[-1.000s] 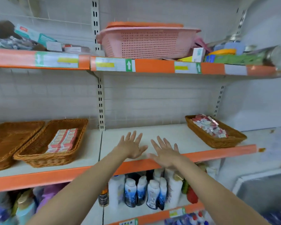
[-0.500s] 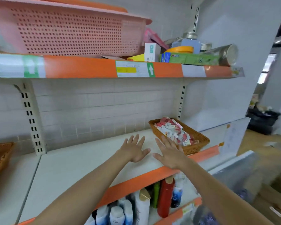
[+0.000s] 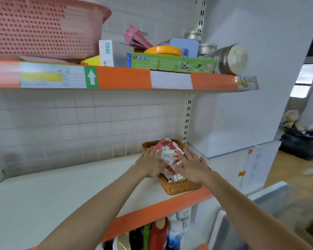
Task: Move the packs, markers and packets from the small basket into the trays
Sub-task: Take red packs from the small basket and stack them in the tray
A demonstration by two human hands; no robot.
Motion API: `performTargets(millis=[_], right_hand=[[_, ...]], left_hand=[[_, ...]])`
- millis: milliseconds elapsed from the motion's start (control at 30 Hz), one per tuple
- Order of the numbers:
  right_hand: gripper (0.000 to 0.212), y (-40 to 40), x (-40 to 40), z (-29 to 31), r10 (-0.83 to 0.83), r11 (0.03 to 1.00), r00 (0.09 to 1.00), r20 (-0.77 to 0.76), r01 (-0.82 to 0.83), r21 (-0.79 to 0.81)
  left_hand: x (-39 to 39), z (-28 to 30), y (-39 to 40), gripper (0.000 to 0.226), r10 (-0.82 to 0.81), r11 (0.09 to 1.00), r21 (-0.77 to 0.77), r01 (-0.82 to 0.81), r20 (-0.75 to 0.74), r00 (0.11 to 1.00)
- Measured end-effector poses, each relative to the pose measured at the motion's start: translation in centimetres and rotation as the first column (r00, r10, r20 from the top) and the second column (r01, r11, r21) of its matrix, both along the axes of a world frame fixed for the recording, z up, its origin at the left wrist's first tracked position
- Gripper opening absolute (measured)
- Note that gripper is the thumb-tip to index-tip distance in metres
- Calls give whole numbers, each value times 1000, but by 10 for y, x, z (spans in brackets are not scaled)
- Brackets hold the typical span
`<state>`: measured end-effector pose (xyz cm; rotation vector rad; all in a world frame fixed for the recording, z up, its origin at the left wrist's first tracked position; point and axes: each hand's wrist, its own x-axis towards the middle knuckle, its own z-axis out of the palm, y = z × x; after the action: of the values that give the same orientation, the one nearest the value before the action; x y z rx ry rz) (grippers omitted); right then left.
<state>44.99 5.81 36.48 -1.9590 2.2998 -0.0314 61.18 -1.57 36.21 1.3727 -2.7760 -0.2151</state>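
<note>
Packets (image 3: pixel 170 156), small wicker basket (image 3: pixel 181 186): light, slick, loosely heaped between my flat, unclenched left hand (image 3: pixel 150 164) and right hand (image 3: pixel 192 166); likely best scooped from both sides.

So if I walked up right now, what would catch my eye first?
Probably the two hands, left hand and right hand, spread over red-and-white packs heaped in a small wicker basket at the shelf's right end. Then the big pink basket on the shelf above, upper left.
</note>
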Motion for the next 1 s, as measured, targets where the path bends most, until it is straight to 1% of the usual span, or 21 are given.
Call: performTargets(millis=[100,233,400,533,633,700,800,867,900,1000], right_hand=[[69,-13,-17,-4,34,999,999,-1,-34,24],[70,-36,-30,-12,75,997,997,7,-75,34],[69,-70,-45,-17,70,997,997,21,-71,21],[65,-96,-54,-18,60,998,998,18,-59,-35],[57,-109,-54,-20,55,996,998,26,-53,-77],[50,-115,-51,-21,28,994,999,18,-26,-109],[36,-120,-49,-20,-33,982,999,-2,32,-187],[32,-119,-48,-20,-49,979,998,-33,42,-200],[33,-118,-48,-19,-51,978,998,-44,41,-206],[36,-110,-45,-14,-29,963,1000,-8,26,-269]], left_hand=[[-14,-7,-6,70,16,1000,3,-16,-12,1000],[-25,-11,-30,70,38,999,2,-38,23,999],[-37,-12,-69,68,30,999,31,-30,15,999],[-47,-14,-101,66,-58,998,-38,59,21,998],[-53,-17,-119,64,-164,986,10,163,11,986],[-58,-20,-128,61,-196,980,9,197,-21,980],[-62,-26,-134,48,-207,976,-86,201,-63,976],[-59,-25,-131,32,-218,963,-180,200,-88,972],[-57,-24,-129,27,-213,959,-212,188,-102,972],[-51,-19,-120,30,-182,959,-245,141,-153,971]])
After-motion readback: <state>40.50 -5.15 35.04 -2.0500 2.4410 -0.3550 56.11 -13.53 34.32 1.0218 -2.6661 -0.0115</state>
